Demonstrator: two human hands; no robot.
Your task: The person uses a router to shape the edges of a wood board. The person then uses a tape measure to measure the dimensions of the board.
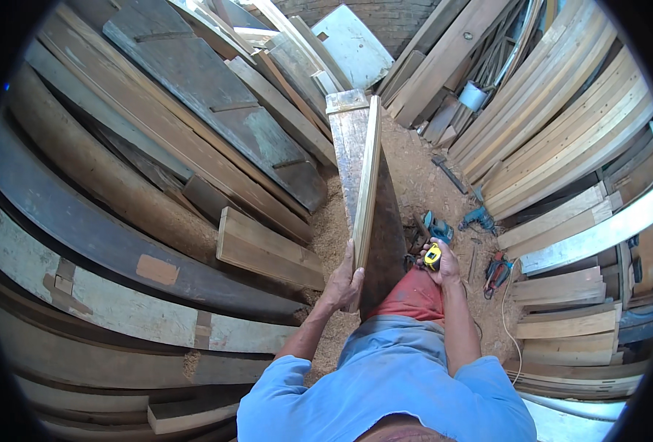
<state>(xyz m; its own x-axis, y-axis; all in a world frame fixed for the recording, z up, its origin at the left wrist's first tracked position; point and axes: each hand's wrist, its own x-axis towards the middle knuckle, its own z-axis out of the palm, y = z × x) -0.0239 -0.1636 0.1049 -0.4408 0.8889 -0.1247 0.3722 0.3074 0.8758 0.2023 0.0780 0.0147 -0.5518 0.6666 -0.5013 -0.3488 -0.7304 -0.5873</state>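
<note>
Stick [369, 177] points away from you. Your left hand [340, 286] is clamped on its near end, fingertips at its left side and thumb on top. Your right hand [448, 267], right of it, has fingers round a yellow tape [432, 256].

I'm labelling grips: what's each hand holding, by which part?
The right hand holds a yellow tape measure by its case. The left hand grasps the near end of a pale wooden strip; whether it grips the board too is unclear.

Wood strip [370, 180] on bench [348, 151]; tape measure [432, 257] right of strip; drill [478, 219] on floor [433, 199], farther right.
</note>
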